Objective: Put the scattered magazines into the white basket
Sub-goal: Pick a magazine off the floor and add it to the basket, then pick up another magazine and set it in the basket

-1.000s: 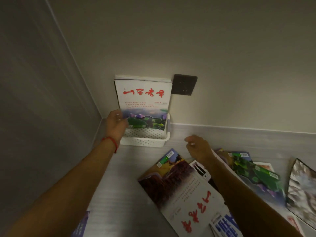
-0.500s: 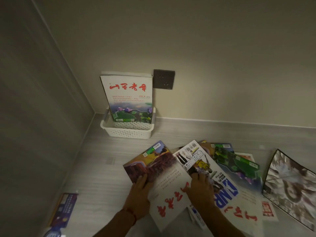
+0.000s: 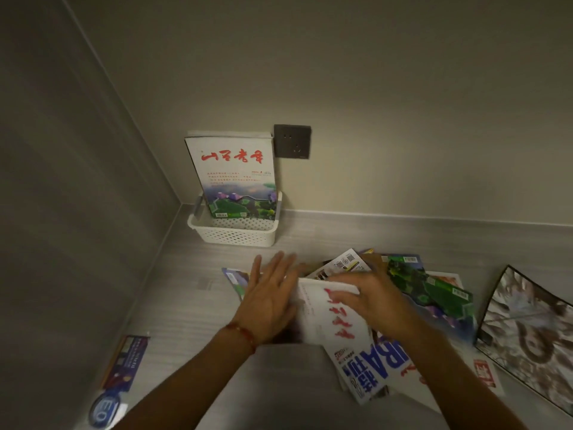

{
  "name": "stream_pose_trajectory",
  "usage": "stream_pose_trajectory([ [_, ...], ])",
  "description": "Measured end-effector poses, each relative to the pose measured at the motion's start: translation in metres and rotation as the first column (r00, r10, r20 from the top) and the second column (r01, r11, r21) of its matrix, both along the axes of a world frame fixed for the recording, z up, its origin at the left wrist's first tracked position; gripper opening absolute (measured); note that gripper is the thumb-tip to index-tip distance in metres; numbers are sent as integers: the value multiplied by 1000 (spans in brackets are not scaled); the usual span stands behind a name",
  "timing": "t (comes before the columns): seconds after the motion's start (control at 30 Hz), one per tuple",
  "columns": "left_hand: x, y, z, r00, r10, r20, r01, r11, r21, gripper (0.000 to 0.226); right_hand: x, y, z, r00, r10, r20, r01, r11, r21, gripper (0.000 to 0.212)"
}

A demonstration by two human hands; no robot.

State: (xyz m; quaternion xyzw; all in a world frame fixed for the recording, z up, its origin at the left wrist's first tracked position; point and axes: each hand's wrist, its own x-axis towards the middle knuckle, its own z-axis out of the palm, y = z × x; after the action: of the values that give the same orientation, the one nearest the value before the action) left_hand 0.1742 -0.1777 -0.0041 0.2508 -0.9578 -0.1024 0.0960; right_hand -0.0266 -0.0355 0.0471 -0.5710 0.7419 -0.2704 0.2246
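Observation:
The white basket stands in the back left corner against the wall. A magazine with red characters stands upright in it. In the middle of the counter a white magazine with red characters is tilted up off the pile. My right hand grips its far edge. My left hand lies flat against its left side, fingers spread. Several other magazines lie scattered beneath and to the right, among them a blue-lettered one and a green-covered one.
A dark wall socket sits right of the basket. A curled grey-toned magazine lies at the far right. A dark blue booklet and a round blue label lie by the left wall.
My left hand left the magazine in the basket and both hands came down to the pile. The white magazine with red characters now lifts off the pile between them.

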Motion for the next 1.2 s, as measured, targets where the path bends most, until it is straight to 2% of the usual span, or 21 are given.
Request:
stream_pose_trajectory([
  [0.07,-10,-12,22,999,-52,-14,53,992,115,35,-8,-10,24,999,-23,23,24,999,-42,22],
  [0.13,-12,-22,32,995,-26,-98,46,977,209,20,-14,-17,39,984,-109,141,126,985,-114,23],
  [0.2,-7,-28,36,978,84,-190,-9,930,367,17,-21,-20,45,956,-230,181,266,942,-206,30],
  [0.27,-1,-34,38,925,237,-297,-57,861,506,12,-26,-19,41,897,-391,208,437,857,-274,33],
  [0.33,7,-44,39,861,372,-345,-70,761,645,9,-26,-17,29,799,-525,291,597,752,-281,29],
  [0.37,11,-48,40,832,425,-357,-58,706,706,11,-24,-17,20,770,-557,313,632,736,-244,29],
  [0.4,16,-52,42,806,464,-368,-25,648,762,14,-20,-19,10,760,-550,345,629,756,-181,30],
  [0.47,25,-57,46,767,516,-381,63,531,845,19,-6,-28,-5,768,-444,462,518,854,-41,27],
  [0.53,35,-64,51,757,528,-386,95,495,864,25,11,-39,-10,806,-315,501,379,925,-29,22],
  [0.6,45,-76,53,751,544,-373,73,494,867,30,21,-52,-7,875,-243,418,304,949,-86,27],
  [0.7,58,-105,60,719,581,-381,42,511,859,28,26,-87,16,943,-238,233,280,945,-171,21],
  [0.77,61,-130,70,666,594,-452,18,594,805,22,25,-115,35,966,-242,94,258,937,-235,17],
  [0.83,62,-158,83,627,579,-521,-73,710,701,14,24,-145,55,962,-272,-27,249,913,-324,17],
  [0.9,63,-187,96,628,542,-559,-173,797,578,9,24,-173,70,944,-321,-78,266,878,-398,19],
  [0.93,63,-201,102,624,534,-571,-191,813,551,12,24,-187,75,936,-343,-83,279,864,-420,20],
  [1.03,61,-234,112,586,542,-602,-159,806,571,13,23,-227,80,912,-399,-91,329,847,-417,27],
  [1.2,55,-276,95,563,639,-524,-166,709,686,12,22,-271,64,909,-413,-57,364,852,-377,28],
])
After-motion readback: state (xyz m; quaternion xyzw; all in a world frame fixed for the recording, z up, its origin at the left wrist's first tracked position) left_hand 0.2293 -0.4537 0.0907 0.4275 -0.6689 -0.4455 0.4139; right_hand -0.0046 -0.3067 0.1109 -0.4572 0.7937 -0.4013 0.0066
